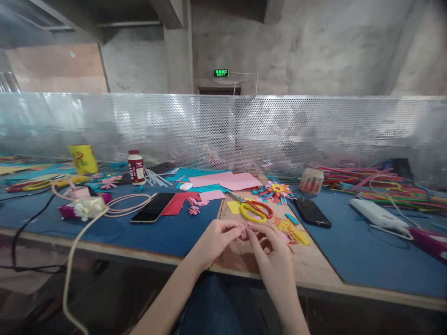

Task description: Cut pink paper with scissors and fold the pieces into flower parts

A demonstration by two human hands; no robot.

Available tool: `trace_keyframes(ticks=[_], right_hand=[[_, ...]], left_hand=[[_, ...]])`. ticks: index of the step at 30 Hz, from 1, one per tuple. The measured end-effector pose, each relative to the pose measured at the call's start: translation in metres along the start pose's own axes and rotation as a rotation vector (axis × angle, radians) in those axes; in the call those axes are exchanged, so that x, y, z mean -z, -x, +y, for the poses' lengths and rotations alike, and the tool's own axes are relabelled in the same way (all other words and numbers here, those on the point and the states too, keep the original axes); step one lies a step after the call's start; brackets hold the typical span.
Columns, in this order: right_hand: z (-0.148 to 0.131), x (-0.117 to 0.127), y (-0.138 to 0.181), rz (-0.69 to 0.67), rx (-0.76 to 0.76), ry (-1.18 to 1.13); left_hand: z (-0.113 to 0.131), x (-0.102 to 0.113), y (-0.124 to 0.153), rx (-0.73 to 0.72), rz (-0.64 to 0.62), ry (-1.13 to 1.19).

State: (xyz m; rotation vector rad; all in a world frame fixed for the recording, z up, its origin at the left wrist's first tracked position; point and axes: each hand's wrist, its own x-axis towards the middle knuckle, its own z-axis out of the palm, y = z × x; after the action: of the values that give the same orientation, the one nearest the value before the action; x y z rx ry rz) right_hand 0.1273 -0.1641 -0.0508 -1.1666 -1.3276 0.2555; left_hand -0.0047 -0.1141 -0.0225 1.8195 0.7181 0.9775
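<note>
My left hand (pixel 214 239) and my right hand (pixel 270 253) meet over the bare wooden board (pixel 314 260) at the table's front edge. Both pinch a small piece of pink paper (pixel 244 232) between their fingertips. Just beyond them lie scissors with yellow and red handles (pixel 254 210) and a heap of yellow and orange paper scraps (pixel 293 231). A finished multicoloured paper flower (pixel 276 190) sits farther back.
Black phones lie at left (pixel 152 207) and right (pixel 312 212). Pink and red paper sheets (pixel 226 180), a small bottle (pixel 136 167), a yellow cup (pixel 83 159), a white power bank (pixel 379 215), coloured strips (pixel 384 186) and cables (pixel 129 204) crowd the blue mat. A perforated metal screen (pixel 223 130) backs the table.
</note>
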Motion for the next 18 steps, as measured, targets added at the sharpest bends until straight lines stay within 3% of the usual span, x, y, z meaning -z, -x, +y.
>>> trace_keyframes(ticks=[8, 18], right_hand=[[0.0011, 0.0042, -0.0005, -0.029, -0.018, -0.066], [0.0023, 0.0089, -0.0024, -0.070, -0.024, -0.083]], left_hand=[[-0.0014, -0.0010, -0.0005, 0.084, -0.041, 0.279], [-0.0022, 0.0031, -0.0013, 0.117, -0.028, 0.179]])
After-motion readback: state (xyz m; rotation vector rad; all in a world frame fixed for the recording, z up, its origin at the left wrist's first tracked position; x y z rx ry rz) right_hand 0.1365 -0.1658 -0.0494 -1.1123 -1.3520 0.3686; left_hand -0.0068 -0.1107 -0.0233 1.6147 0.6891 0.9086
